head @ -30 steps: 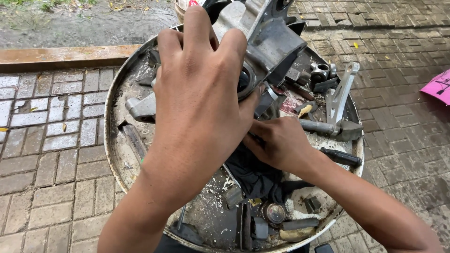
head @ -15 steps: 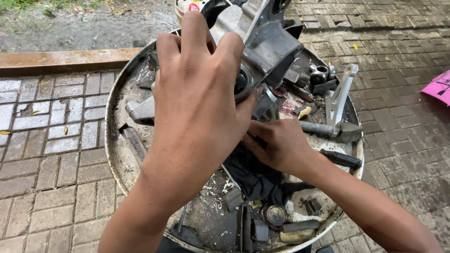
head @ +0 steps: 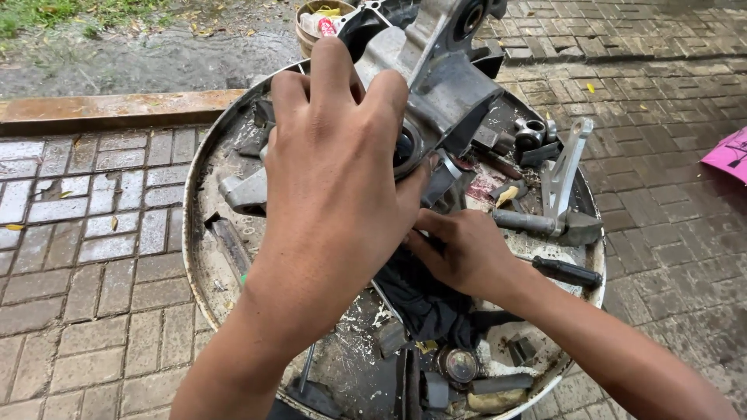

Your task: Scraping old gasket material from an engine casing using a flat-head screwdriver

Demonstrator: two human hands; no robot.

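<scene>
Left hand (head: 334, 179) clenching engine casing (head: 443, 85) at frame centre; right hand (head: 459, 253) pinching beneath it, obj hidden. Keep casing steady.

— What's lying around me, off the work?

— I see wet brick paving (head: 70, 257) all round. A rusty metal bar (head: 109, 109) lies at the far left, with muddy ground and grass (head: 93, 12) beyond it.

— Anything else?

— A small tub (head: 311, 19) of bits at the far edge, and a pink sheet (head: 731, 155) on the right.
</scene>
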